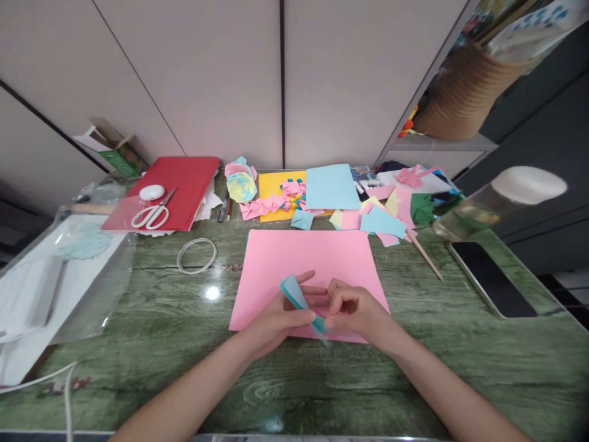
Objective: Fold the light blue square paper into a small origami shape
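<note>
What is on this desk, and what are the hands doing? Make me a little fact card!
Left hand: holds a folded blue paper, thumb on top
Right hand: at the blue paper's lower end; too blurry to tell if it grips
Under the hands: big pink sheet
Desk: green, shiny
Scissors: white handles, at the left
Right side: phone, dark screen; bottle with white lid

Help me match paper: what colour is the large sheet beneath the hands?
The large sheet is pink; see the head view.
</note>
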Demonstrator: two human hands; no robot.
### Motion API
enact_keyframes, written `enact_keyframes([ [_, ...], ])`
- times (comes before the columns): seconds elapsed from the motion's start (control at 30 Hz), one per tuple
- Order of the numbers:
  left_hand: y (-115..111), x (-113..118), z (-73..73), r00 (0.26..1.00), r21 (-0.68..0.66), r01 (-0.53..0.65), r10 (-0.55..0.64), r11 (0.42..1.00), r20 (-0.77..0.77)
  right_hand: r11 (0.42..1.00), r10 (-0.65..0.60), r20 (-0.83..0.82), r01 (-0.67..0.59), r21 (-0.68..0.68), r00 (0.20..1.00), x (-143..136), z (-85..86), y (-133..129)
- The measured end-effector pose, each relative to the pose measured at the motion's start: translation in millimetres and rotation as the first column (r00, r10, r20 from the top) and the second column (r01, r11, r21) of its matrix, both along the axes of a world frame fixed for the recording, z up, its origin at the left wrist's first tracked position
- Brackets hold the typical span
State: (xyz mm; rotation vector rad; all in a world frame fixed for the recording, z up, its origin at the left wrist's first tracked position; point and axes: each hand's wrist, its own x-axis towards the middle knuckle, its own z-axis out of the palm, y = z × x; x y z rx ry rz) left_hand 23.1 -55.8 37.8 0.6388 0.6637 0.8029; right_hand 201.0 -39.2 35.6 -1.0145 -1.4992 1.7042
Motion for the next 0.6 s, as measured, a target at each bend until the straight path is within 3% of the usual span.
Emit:
enact_keyframes([
  [0.13,1.3,-2.2,-3.4,0.999,-0.066,-0.045,0.044,0.997,-0.002,0.998,-0.067,0.068,0.067,0.002,0.995,3.6,2.2,3.0],
  [0.33,5.5,-3.2,-11.8,0.945,-0.132,-0.314,0.295,0.94,-0.14,0.982,-0.189,0.194,0.181,0.058,0.963,13.1,4.4,9.6],
  [0.43,7.4,-2.1,-13.6,0.945,-0.093,-0.312,0.3,0.945,-0.128,0.975,-0.207,0.273,0.176,0.134,0.94,15.5,2.3,10.6],
  [0.5,7.6,-1.0,-13.8,0.949,-0.069,-0.299,0.29,0.952,-0.122,0.961,-0.209,0.336,0.129,0.244,0.919,16.3,1.7,9.8],
  [0.6,6.2,0.2,-13.4,0.947,-0.031,-0.297,0.291,0.954,-0.139,0.879,-0.156,0.471,-0.095,0.467,0.868,19.7,3.3,8.0],
])
